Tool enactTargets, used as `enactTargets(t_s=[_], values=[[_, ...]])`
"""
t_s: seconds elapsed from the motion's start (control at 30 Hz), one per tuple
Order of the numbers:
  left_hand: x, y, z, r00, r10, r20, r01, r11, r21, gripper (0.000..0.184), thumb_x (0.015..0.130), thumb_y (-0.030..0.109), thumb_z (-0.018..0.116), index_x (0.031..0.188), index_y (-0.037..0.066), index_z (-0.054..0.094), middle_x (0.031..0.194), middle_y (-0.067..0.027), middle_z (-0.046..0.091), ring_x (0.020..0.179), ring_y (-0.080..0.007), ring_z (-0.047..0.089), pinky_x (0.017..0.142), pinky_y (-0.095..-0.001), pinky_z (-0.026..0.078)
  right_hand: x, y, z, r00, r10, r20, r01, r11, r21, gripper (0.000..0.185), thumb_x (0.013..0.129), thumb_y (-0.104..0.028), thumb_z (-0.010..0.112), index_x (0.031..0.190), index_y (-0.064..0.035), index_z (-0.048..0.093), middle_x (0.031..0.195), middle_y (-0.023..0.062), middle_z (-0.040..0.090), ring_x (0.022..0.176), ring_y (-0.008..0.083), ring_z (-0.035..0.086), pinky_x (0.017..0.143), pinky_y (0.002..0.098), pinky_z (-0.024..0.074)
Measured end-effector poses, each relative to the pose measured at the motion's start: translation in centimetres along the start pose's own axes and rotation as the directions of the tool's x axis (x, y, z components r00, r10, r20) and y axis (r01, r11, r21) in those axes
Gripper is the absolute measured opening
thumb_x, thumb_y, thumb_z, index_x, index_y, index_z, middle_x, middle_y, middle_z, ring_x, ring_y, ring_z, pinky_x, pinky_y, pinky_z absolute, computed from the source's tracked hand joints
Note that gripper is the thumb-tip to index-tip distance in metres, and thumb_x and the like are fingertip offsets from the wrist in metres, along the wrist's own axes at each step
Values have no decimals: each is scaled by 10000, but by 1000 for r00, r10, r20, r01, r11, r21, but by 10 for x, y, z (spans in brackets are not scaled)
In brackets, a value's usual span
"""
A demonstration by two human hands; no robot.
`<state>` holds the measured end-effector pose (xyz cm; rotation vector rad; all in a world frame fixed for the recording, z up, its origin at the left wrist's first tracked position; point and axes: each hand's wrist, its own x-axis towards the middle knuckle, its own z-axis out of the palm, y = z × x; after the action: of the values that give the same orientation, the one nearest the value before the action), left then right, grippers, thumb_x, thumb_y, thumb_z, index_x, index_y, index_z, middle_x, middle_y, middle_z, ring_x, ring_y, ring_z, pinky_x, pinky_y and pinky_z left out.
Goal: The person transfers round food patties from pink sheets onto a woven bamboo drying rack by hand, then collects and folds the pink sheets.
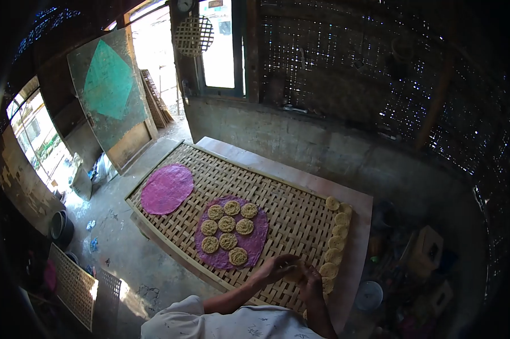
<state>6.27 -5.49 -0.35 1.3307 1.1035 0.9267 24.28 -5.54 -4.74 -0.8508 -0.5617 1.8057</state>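
Left hand (pixel 278 269) beside right hand (pixel 311 282), over woven tray (pixel 292 226) — can't tell grip, tan discs (pixel 329 269) near

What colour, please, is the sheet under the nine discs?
The sheet is purplish pink; the head view shows it best.

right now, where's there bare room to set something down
Bare rack shows between the loaded sheet and the disc row, beyond the left hand and right hand; the pink sheet also holds nothing. Crowded: the loaded sheet itself, the disc row, around the hands.

Glaring doorway (pixel 153 48) and window (pixel 218 62), otherwise dim; dark, fisheye-curved edges.
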Motion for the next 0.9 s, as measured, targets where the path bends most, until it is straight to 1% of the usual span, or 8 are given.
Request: enactTargets(t_s=[0.07,0.1,0.33,0.43,0.53,0.63,0.77,0.9], values=[[1,-3,-3,999,-37,-23,38,999,39,447,905,235,635,1296,35,550,1191,-121,639,1104,-185,600,880,-340,505,-8,-2,6,998,37,-44,-37,999,-4,252,941,-133,539,1166,-28,579,1117,86,631,1020,193,615,871,343,502],[1,-1,-5,998,-46,-53,50,996,73,432,911,241,630,1289,45,556,1180,-95,648,984,-198,631,850,-337,513,-7,0,7,999,29,-41,-29,1000,-3,237,933,-129,551,1149,-35,582,1100,83,637,1016,197,622,868,355,511],[3,-9,-15,985,-80,-151,80,997,-3,492,887,315,670,1304,79,556,1236,-90,626,1069,-214,616,814,-345,531,-1,-6,0,991,49,-123,-50,999,-4,255,895,-156,595,1128,-55,589,1090,80,638,978,210,635,846,390,524],[1,-10,-16,979,-40,-199,39,999,-9,505,890,304,681,1298,34,557,1210,-85,637,953,-155,625,781,-300,524,12,-4,-15,980,33,-198,-34,999,0,269,872,-164,604,1124,-71,589,1095,80,633,1009,225,622,850,407,517],[-2,-9,-15,978,-60,-199,61,998,0,492,892,304,678,1283,25,567,1204,-86,640,931,-147,628,792,-296,520,21,-5,-27,961,23,-275,-9,999,52,282,861,-167,602,1133,-97,588,1106,68,629,1032,229,611,836,425,511],[-3,-21,-20,974,-175,-145,173,985,-26,540,875,395,672,1313,103,555,1210,-112,635,1062,-219,622,738,-344,544,27,-14,-38,956,22,-291,7,995,97,312,862,-191,598,1165,-118,582,1127,60,624,1044,223,605,801,432,513],[-4,-30,-22,976,-135,-169,132,991,-29,537,872,397,673,1308,105,561,1177,-95,654,1008,-197,634,743,-346,541,49,-24,-67,932,69,-355,-14,988,156,352,855,-214,609,1194,-127,566,1162,59,607,1071,223,586,733,408,509],[-5,-31,-25,973,-59,-221,57,998,-15,492,881,347,676,1284,79,581,1142,-92,667,955,-168,636,775,-323,527,64,-50,-67,903,-11,-430,61,993,101,413,866,-215,597,1248,-88,506,1209,96,539,1059,260,551,798,452,486]])
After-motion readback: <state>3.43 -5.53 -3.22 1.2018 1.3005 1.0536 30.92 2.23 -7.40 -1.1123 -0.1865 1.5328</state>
